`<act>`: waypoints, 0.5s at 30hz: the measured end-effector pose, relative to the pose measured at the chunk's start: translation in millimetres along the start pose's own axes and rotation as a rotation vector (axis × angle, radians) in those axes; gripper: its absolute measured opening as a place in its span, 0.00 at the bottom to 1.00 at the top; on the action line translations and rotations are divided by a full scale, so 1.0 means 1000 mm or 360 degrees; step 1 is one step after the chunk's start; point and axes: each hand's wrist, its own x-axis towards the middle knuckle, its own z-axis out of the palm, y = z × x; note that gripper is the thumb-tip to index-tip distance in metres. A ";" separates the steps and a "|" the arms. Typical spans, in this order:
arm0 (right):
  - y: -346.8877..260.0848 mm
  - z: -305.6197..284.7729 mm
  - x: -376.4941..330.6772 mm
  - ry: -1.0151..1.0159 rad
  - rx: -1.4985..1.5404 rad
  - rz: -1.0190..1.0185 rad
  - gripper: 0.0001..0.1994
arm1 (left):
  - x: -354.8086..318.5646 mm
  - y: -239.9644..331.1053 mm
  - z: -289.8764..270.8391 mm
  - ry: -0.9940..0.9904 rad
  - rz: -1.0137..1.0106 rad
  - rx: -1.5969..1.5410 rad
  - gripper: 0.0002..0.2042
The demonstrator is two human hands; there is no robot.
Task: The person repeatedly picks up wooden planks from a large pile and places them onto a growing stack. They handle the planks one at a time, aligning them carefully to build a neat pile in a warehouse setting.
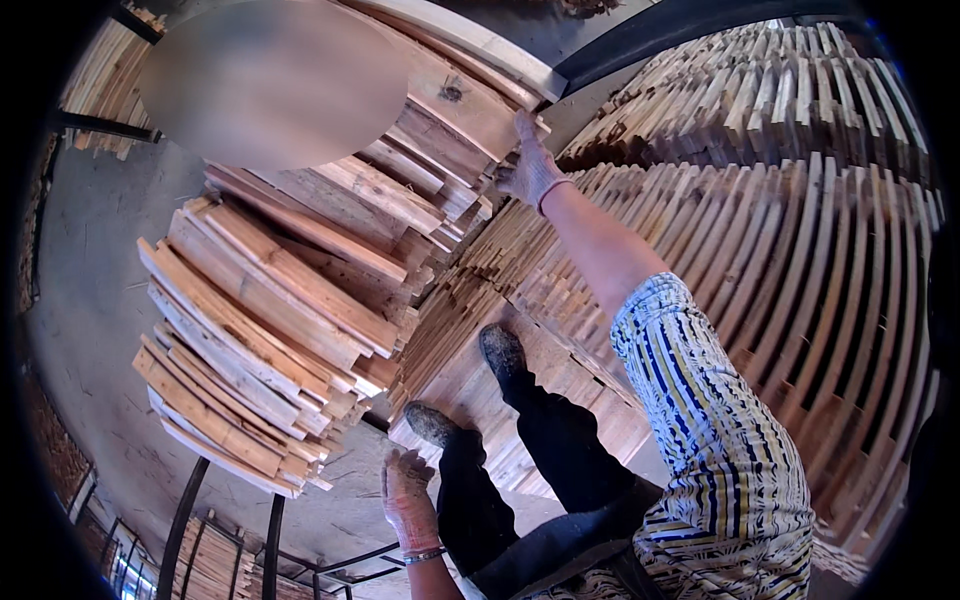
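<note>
My right hand [531,168], in a light knitted glove, reaches far forward to the end of a wide wooden board [465,98] on top of the pile. Its fingers and thumb span the board's end, gripping it. My left hand [407,498], also gloved, is low near my left shoe, with its fingers loosely bent and nothing seen in it. Between the hands lies an uneven pile of rough boards [270,270], their ends staggered toward me. A blurred patch hides part of the upper pile.
Tightly stacked rows of planks [740,250] fill the right side. My shoes [502,348] stand on wooden boards [530,420]. A dark metal beam [690,40] crosses the upper right. Black metal bars [185,520] rise at lower left, and grey concrete floor [90,290] shows at left.
</note>
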 end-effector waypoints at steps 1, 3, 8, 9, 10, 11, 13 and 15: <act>0.001 0.002 0.004 -0.0170 0.0118 -0.0203 0.47 | 0.009 0.000 0.010 0.0001 0.0002 0.0037 0.20; 0.000 -0.004 0.015 -0.0317 0.0145 -0.0206 0.49 | 0.021 -0.008 0.018 -0.0108 0.0101 0.0235 0.19; 0.017 -0.012 0.031 -0.0615 0.0389 -0.0339 0.51 | 0.043 -0.001 0.048 -0.0130 -0.0100 0.0344 0.19; 0.016 -0.005 0.014 -0.0550 0.0388 -0.0383 0.51 | 0.043 -0.002 0.047 -0.0243 0.0023 0.0322 0.17; 0.014 -0.011 0.017 -0.0509 0.0443 -0.0245 0.50 | 0.047 -0.002 0.047 -0.0266 0.0072 0.0391 0.18; 0.009 -0.025 0.017 -0.0463 0.0494 -0.0114 0.49 | 0.049 0.002 0.052 -0.0298 0.0120 0.0458 0.19; 0.003 -0.025 0.017 -0.0254 0.0463 0.0079 0.48 | 0.056 0.005 0.055 -0.0302 0.0116 0.0468 0.19; 0.004 -0.002 0.030 -0.0120 0.0706 -0.0102 0.47 | 0.064 0.003 0.058 -0.0276 0.0005 0.0344 0.19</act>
